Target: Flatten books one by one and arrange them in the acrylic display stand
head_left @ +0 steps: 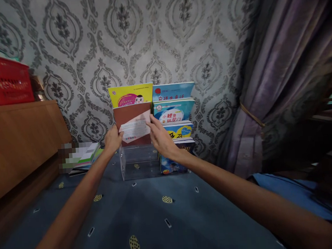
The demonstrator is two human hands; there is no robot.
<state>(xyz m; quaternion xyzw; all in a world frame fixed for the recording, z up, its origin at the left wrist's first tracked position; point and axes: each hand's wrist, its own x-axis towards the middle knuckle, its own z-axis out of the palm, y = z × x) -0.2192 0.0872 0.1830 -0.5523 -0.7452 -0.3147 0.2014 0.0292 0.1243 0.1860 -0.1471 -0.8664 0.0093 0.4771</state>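
Table cloth: a dark blue table cloth (150, 224) with small yellow ovals covers the table from the near edge to the far edge; both forearms reach out over it.
Left hand: the left hand (112, 139) is closed on the left edge of the brown booklet, near its lower corner.
Right hand: the right hand (161, 138) has its fingers on the booklet's right edge; it seems to pinch it, though the thumb is hard to make out.
Brown booklet: the brown booklet (133, 121), with a pale slanted panel on its cover, is held upright over the left half of the clear rack.
Clear rack: the clear rack (140, 162) stands at the table's far edge, and its front left pocket looks see-through.
Rack, right half: four blue books (173, 110) sit stepped one above another.
Rack, back left: a yellow book (130, 94) rises behind the booklet.
Far left corner: a flat book stack (83, 157), partly blurred, lies beside a wooden cabinet (19, 142) with a red box (5, 80) on top.
Behind: patterned grey wallpaper (120, 36); a purple curtain (279, 75) hangs to the right.
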